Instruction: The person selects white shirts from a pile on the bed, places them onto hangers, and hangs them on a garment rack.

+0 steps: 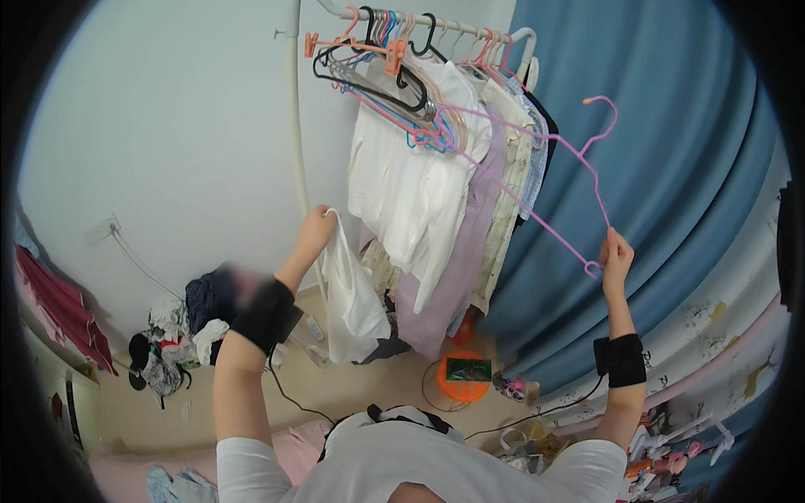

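Note:
My left hand (317,227) grips a white sleeveless garment (352,295) by its strap, and the cloth hangs down below the fist. Out to the right, my right hand (616,254) holds a pink-purple clothes hanger (534,217) by one end. The hanger's hook points up and away, and its other end reaches across in front of the rack. Between my hands stands a clothes rack (462,26) with several hangers bunched on its left part. White shirts (415,182), a lilac garment (434,283) and patterned clothes (509,151) hang from it.
A blue curtain (635,63) covers the right side. On the floor are an orange stool (462,393) with a green packet (468,370) on it and, at left, a heap of clothes (170,352). Pink bedding (283,453) lies nearest me. Cables run from both wrist bands.

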`<control>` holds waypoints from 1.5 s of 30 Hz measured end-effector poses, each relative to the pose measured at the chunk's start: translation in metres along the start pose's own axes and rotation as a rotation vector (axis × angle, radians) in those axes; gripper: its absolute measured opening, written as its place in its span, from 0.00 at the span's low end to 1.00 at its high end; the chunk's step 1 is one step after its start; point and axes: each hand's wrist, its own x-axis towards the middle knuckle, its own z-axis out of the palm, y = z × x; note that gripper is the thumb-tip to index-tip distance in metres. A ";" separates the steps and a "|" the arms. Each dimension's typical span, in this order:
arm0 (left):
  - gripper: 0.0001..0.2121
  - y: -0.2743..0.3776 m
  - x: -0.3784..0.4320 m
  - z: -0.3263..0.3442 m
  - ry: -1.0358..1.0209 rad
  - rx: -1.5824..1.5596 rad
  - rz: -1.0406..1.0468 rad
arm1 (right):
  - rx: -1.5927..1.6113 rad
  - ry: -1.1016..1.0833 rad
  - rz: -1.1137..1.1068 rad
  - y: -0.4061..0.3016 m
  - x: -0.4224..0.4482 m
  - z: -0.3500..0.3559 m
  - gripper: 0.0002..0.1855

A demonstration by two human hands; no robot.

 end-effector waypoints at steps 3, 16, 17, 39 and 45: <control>0.17 0.010 0.004 0.016 0.044 0.023 -0.020 | -0.044 -0.083 0.044 0.014 -0.029 -0.001 0.22; 0.17 0.046 0.003 0.034 -0.099 0.161 -0.116 | -0.205 -0.352 -0.011 0.034 -0.095 0.067 0.22; 0.16 0.045 0.000 0.037 -0.039 0.190 -0.063 | -0.233 -0.343 -0.050 0.029 -0.096 0.073 0.22; 0.12 0.029 -0.007 0.005 0.038 0.192 0.155 | -0.086 -0.251 0.027 0.021 -0.097 0.107 0.20; 0.15 0.018 -0.001 -0.002 0.169 0.159 -0.031 | -0.011 -0.412 0.188 0.027 -0.103 0.105 0.18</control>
